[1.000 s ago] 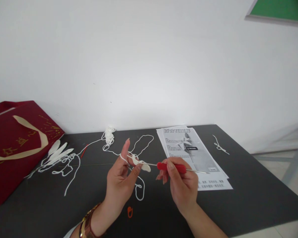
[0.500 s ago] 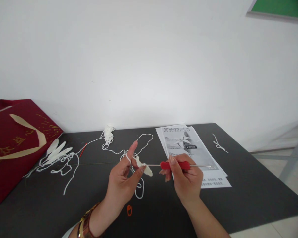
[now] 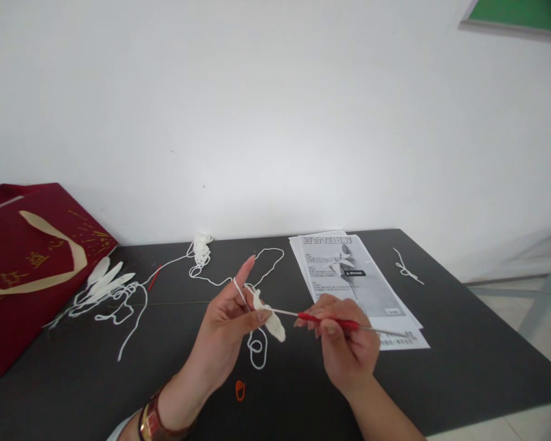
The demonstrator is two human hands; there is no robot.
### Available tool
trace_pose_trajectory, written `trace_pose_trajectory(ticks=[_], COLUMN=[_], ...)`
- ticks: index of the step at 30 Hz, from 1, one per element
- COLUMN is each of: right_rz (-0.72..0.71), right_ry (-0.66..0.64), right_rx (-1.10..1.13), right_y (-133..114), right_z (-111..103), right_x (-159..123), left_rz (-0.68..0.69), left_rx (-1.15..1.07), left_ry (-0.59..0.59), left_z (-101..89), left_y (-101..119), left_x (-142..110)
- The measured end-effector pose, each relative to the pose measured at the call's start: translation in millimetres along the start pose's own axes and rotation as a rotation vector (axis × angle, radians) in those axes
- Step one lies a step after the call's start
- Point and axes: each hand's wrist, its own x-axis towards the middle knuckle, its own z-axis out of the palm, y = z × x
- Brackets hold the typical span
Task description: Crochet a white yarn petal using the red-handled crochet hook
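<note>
My left hand [image 3: 229, 318] pinches a small white crocheted petal [image 3: 274, 323] between thumb and fingers, its index finger raised with white yarn [image 3: 239, 291] running over it. In my right hand [image 3: 349, 343] is a crochet hook [image 3: 328, 320] with a red grip, held tilted, its thin shaft reaching left to the petal's upper part. The hook's tip is too small to make out at the stitches. A loose loop of yarn [image 3: 257, 355] hangs below my left hand, and an orange stitch marker [image 3: 240, 391] lies on the table nearer to me.
Finished white petals [image 3: 103, 282] with tangled yarn tails lie at left, beside a dark red gift bag [image 3: 37, 263]. A yarn bundle [image 3: 202, 248] rests by the wall. Printed pattern sheets [image 3: 371, 282] lie at right, with a knotted yarn scrap [image 3: 406, 269] beyond them.
My right hand has turned the hook, so its back end now points lower. The petal has tilted downward in my left hand and more of it shows.
</note>
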Motion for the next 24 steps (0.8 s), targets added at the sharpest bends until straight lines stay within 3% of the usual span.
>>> trace_pose_trajectory(ticks=[3,6,15,24], right_rz=[0.251,0.392,0.515,0.504], right_ry=[0.125,0.184,0.239,0.321], right_rx=[0.125,0.149,0.15,0.18], right_y=[0.9,2.8,1.4,2.0], right_z=[4.4,5.8,5.0,8.0], right_x=[5.0,9.1,17.5,21.9], left_rz=[0.016,0.054,0.073,-0.175], left_rx=[0.025,0.09,0.255,0.161], left_ry=[-0.036,-0.056,-0.088,-0.177], left_z=[-1.7,-4.5,-9.4,-5.3], left_y=[-0.6,-1.6,-5.5,0.5], left_x=[-1.3,-0.9,1.7,1.5])
